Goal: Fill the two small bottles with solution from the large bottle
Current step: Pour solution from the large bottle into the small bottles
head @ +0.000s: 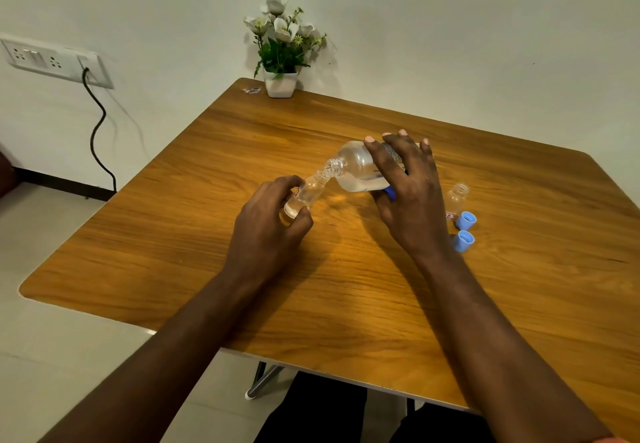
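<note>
My right hand (408, 193) grips the large clear bottle (356, 169), tipped on its side with its open neck pointing left and down. Its mouth meets the mouth of a small clear bottle (306, 193), which my left hand (270, 224) holds tilted above the table, with a little liquid in it. A dark blue cap (390, 193) peeks out under my right palm. The second small bottle (456, 198) stands upright and uncapped just right of my right hand. Two light blue caps (465, 221) (463, 240) lie beside it on the table.
The wooden table (207, 252) has a white pot of artificial flowers (281, 80) at its far edge. A wall socket with a black cable (97, 131) is at the left. The table's near edge runs over my lap.
</note>
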